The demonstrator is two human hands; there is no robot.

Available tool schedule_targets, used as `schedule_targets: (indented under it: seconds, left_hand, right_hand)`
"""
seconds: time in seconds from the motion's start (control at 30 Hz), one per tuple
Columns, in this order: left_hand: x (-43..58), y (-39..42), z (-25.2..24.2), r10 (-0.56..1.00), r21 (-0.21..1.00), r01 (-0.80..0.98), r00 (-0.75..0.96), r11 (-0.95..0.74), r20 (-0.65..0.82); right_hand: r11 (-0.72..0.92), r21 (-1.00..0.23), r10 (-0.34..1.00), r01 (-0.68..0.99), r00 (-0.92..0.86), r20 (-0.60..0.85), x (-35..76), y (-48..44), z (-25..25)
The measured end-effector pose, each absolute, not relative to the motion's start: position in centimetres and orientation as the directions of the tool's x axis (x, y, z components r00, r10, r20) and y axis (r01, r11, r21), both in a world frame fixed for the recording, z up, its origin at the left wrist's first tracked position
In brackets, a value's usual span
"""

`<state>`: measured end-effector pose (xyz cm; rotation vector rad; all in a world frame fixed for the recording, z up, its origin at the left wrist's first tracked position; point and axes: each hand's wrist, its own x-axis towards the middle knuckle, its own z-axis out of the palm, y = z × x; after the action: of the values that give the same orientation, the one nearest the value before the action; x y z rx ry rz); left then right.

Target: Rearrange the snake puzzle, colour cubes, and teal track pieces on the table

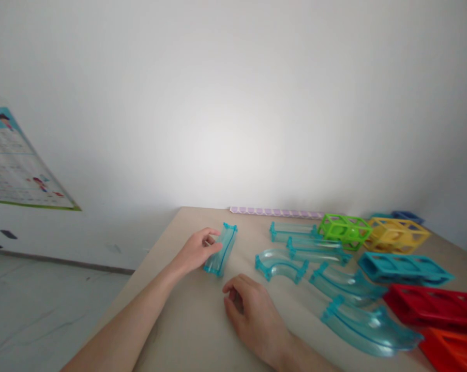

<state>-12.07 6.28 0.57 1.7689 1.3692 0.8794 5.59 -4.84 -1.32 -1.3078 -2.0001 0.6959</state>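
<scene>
Head view: the left hand (198, 251) has its thumb and fingers at the side of a straight, translucent blue plastic track piece (227, 248), which lies toward the far left corner of the table (190, 325); whether they grip it, I cannot tell. The right hand (258, 318), loosely curled and holding nothing, is just beside it, farther from the far edge. So far, it seems, this one piece is set apart and none look joined; five others lie toward the right edge, apparently unhandled: two more straight pieces (295, 234) and three curved, translucent blue pieces (367, 331). Farther right lie five openwork plastic blocks, one each: green block (345, 232), yellow block (396, 235), teal block (406, 267), red block (435, 310), orange block (456, 351). One purple patterned strip (275, 212) lines the far edge.
</scene>
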Motion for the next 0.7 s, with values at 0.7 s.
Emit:
schedule_targets:
  seconds: [0.7]
  left_hand:
    - [-12.7,7.5,-0.8,0.935,0.741,0.578,0.123,-0.341,0.334]
  right_hand:
    - [0.373,-0.685,0.924,0.626,-0.317,0.214,5.6,-4.9,-1.3]
